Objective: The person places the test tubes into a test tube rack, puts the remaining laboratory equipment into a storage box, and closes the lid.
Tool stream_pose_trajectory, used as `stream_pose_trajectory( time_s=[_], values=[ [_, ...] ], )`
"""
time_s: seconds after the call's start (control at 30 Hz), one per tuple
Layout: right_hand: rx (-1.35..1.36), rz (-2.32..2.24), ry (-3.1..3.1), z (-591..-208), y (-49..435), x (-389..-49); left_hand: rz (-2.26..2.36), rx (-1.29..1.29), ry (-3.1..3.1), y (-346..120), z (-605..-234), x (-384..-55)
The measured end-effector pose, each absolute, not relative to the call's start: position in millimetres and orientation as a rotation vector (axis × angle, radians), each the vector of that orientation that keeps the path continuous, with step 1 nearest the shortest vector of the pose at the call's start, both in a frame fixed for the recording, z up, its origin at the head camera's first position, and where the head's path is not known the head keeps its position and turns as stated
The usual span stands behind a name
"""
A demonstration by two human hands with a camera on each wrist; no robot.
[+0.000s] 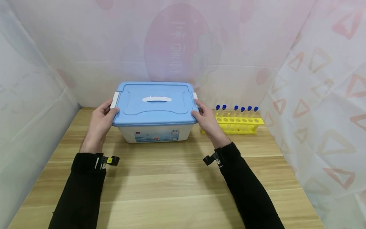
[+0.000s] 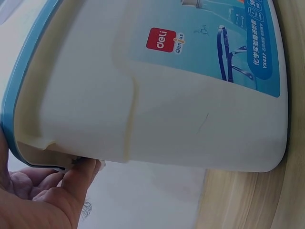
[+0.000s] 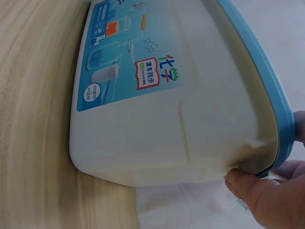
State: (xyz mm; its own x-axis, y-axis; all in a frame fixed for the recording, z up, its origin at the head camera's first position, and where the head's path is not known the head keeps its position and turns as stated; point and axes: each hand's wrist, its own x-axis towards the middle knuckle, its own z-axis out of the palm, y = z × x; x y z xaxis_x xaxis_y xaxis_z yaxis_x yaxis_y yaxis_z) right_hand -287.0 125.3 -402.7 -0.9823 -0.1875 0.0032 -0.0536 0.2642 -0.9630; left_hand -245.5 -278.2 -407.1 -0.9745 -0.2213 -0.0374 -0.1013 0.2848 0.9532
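Note:
A white plastic storage box (image 1: 128, 135) with a light blue lid (image 1: 155, 111) stands at the back of the table, a white handle (image 1: 157, 99) lying on the lid. My left hand (image 1: 100, 124) grips its left end by the white latch (image 1: 114, 100), thumb over the lid's edge and fingers under the rim. At the other end my right hand (image 1: 210, 122) holds the rim in the same way, near the right latch (image 1: 195, 95). Both wrist views show the box's front with a blue label (image 2: 205, 71), and fingers curled below the rim.
Right of the box, a yellow test tube rack (image 1: 240, 121) holds several test tubes with blue caps (image 1: 236, 107). The wooden table (image 1: 160, 184) extends in front. Printed cloth walls (image 1: 114, 41) stand behind and at both sides.

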Motion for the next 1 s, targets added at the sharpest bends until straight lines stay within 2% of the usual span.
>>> stream_pose_trajectory(
  time_s=[0.67,0.8,1.0],
  values=[
    [-0.184,-1.621,2.555,-391.9,121.1,-311.0,-1.901,0.208,-2.409,-275.8,-407.3,-291.6],
    [-0.232,-1.521,2.625,-393.7,128.1,-308.0,-1.802,0.206,-2.490,-280.5,-407.0,-288.8],
    [-0.330,-1.315,2.761,-395.1,151.0,-291.4,-1.392,0.147,-2.714,-297.4,-402.5,-268.9]
  ],
)
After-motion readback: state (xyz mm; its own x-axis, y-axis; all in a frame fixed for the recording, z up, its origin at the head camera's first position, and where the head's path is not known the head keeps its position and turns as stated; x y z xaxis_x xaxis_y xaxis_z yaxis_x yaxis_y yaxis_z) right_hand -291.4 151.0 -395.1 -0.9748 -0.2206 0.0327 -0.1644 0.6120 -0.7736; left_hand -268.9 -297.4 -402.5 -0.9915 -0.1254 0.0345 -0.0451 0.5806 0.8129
